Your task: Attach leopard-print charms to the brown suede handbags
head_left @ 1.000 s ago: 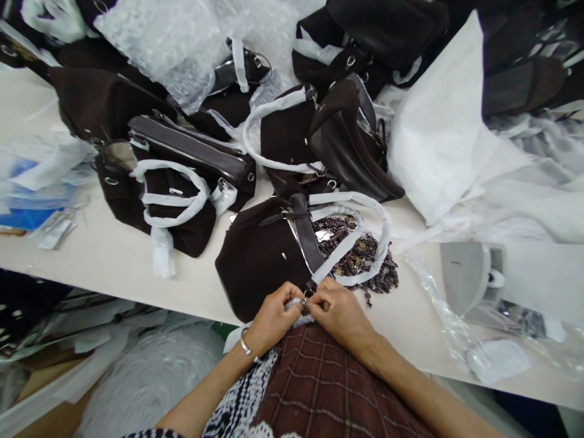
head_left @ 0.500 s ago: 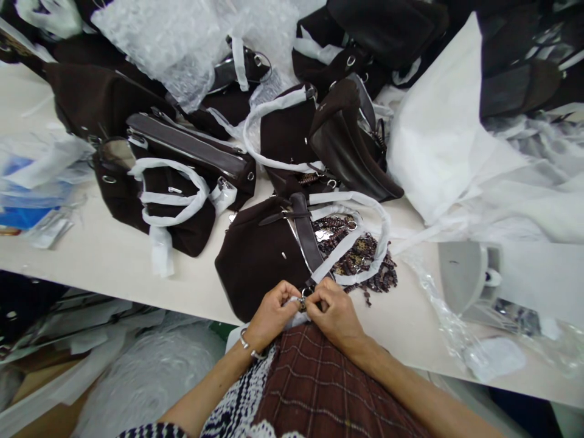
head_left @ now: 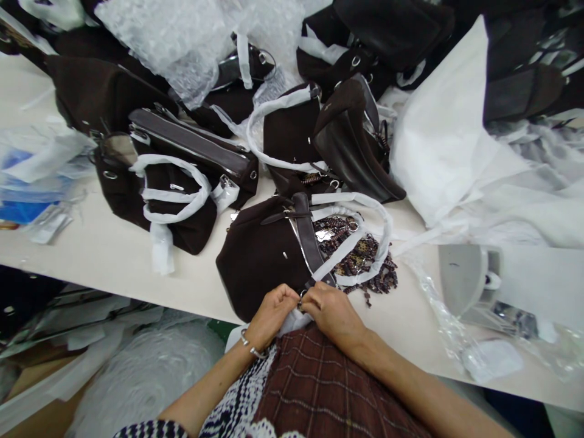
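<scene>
A dark brown handbag (head_left: 260, 261) lies on its side at the table's front edge, its paper-wrapped handles (head_left: 385, 225) reaching right. At its near corner, my left hand (head_left: 274, 309) and my right hand (head_left: 329, 307) meet with pinched fingertips around a small metal ring (head_left: 302, 295). My fingers mostly cover the ring and whatever clasp may join it. White wrapping (head_left: 296, 319) hangs just below my fingers. Under and beside the handles sits a heap of braided brown charms (head_left: 365, 258) with metal pieces.
More brown handbags, one with wrapped handles (head_left: 177, 222) and another standing tilted (head_left: 351, 146), crowd the table's back and left. Bubble wrap (head_left: 168, 42) lies behind. At right are white paper sheets (head_left: 442, 134) and a grey tape dispenser (head_left: 465, 280). A plastic roll (head_left: 150, 371) stands below the edge.
My right hand has turned over slightly, its knuckles now more on top, and my fingers have closed in around the ring. The handbag stays nearly where it was.
</scene>
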`<state>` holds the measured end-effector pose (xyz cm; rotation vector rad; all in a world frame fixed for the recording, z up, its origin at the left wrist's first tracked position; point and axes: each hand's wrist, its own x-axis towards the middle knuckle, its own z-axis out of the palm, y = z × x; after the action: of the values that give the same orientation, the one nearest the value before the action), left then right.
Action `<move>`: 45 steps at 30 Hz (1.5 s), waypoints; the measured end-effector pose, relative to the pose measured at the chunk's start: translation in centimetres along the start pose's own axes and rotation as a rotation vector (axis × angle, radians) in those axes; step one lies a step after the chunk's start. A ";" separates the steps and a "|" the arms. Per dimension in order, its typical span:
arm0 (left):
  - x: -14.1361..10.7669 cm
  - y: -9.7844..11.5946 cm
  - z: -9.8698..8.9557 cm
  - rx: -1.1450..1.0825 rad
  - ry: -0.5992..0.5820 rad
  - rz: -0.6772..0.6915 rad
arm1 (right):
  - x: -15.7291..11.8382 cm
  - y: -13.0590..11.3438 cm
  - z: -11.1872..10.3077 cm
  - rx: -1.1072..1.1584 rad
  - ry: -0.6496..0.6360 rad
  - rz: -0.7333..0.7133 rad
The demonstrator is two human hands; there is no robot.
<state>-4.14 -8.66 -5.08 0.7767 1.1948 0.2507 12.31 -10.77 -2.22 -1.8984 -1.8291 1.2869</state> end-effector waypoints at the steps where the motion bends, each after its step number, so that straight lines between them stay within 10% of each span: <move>1: 0.0 0.0 0.0 0.042 0.006 0.014 | 0.2 -0.1 -0.2 0.021 -0.011 0.019; 15: -0.3 -0.2 0.4 0.238 0.053 0.220 | 2.5 -1.5 -1.2 -0.208 -0.274 0.022; 31: -2.7 1.5 0.2 0.566 -0.010 0.316 | -0.5 -0.4 0.1 0.229 -0.024 0.147; 45: -1.2 0.6 0.7 0.605 -0.020 0.383 | 0.5 -1.2 0.3 -0.438 -0.123 0.049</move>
<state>-3.83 -9.19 -3.73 1.5385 1.1030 0.1934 11.21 -10.23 -1.78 -2.1234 -2.2945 1.1059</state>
